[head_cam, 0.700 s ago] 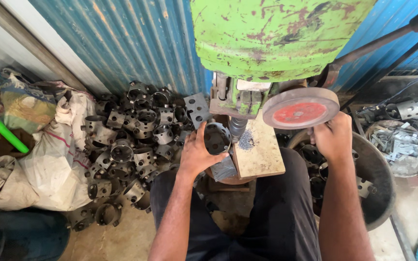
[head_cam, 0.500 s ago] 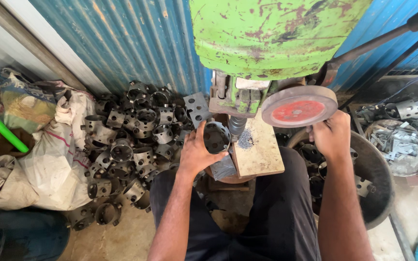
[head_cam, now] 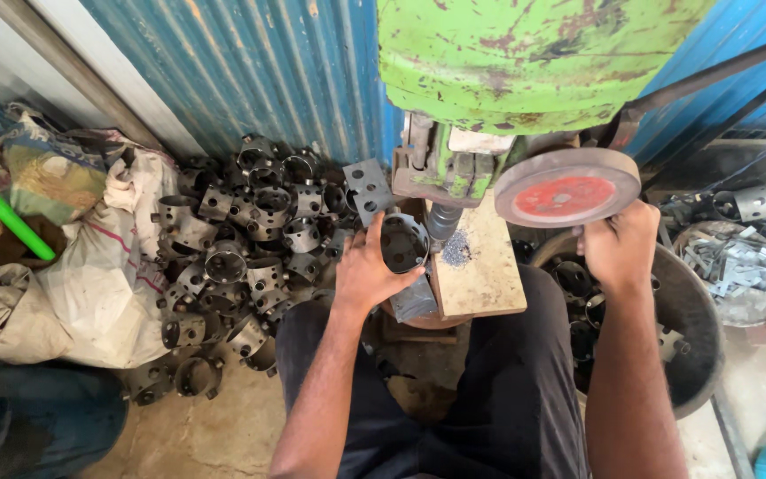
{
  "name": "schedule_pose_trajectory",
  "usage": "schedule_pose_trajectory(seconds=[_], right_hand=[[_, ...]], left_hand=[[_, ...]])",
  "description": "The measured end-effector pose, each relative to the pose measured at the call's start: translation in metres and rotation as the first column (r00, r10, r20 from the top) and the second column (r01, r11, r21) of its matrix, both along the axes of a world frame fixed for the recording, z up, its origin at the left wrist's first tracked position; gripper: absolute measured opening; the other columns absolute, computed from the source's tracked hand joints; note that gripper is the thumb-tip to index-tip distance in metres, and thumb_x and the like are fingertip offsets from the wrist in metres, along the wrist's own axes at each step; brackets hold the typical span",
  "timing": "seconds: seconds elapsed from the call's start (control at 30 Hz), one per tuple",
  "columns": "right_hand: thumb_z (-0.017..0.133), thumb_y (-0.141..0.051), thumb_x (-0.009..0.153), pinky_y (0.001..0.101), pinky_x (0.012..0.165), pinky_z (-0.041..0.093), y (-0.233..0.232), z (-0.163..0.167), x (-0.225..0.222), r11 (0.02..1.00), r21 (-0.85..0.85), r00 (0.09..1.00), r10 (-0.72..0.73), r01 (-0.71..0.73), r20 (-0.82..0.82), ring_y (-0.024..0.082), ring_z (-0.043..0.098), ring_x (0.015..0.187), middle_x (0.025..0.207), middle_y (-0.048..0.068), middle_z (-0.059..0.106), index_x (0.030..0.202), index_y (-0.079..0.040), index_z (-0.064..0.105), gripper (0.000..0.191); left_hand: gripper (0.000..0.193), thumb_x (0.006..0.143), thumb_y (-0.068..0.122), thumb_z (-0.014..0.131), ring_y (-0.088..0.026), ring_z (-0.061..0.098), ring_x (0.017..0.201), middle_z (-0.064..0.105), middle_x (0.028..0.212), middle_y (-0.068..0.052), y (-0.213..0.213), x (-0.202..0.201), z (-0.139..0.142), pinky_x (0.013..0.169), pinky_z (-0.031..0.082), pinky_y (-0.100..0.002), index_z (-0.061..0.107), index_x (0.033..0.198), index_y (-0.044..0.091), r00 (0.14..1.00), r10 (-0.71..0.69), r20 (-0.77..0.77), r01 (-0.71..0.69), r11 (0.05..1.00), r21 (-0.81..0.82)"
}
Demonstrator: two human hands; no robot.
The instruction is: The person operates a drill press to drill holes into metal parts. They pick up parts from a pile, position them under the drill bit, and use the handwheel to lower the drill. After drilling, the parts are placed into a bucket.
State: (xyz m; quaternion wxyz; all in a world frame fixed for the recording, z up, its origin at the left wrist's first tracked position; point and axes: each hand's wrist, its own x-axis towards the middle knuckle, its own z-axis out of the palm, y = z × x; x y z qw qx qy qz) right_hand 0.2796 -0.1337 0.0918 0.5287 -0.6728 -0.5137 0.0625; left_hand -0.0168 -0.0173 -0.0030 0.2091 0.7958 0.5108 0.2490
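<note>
The metal cup, a dark round part with holes in its wall, sits on its side against the machine's spindle, at the edge of the wooden block. The left hand grips the cup, fingers curled around its rim and thumb behind it. Just right of those fingers, metal filings lie on the block. The right hand closes around the rim of the red-faced wheel, fingers wrapped under its edge. Left of the left hand, a pile of similar cups lies on the floor beside a white sack. Below the right hand stands a dark tub holding more parts.
</note>
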Motion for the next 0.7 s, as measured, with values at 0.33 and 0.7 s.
schedule_pose_trajectory(seconds=[0.33, 0.7], right_hand=[[0.050, 0.004, 0.095, 0.0284, 0.051, 0.049, 0.021, 0.007, -0.003, 1.000, 0.013, 0.998, 0.023, -0.023, 0.050, 0.014, 0.063, 0.054, 0.067, 0.006, 0.065, 0.086, 0.004, 0.069, 0.021], [0.050, 0.004, 0.096, 0.0286, 0.051, 0.047, 0.021, -0.012, 0.001, 0.994, 0.078, 0.997, 0.079, -0.080, 0.015, 0.014, 0.061, 0.054, 0.069, 0.006, 0.065, 0.093, 0.005, 0.069, 0.019]], left_hand=[[0.118, 0.056, 0.051, 0.094, -0.050, 0.059, 0.119, 0.066, 0.122, -0.026, 0.022, -0.004, -0.001, 0.098, 0.052, -0.055, 0.039, 0.152, 0.010, 0.999, -0.013, 0.037, 0.012, 0.999, 0.034], [0.120, 0.057, 0.051, 0.094, -0.046, 0.059, 0.123, 0.064, 0.126, -0.030, 0.015, -0.005, -0.006, 0.113, 0.042, -0.054, 0.038, 0.153, 0.004, 0.998, -0.049, 0.025, 0.048, 0.998, 0.042]])
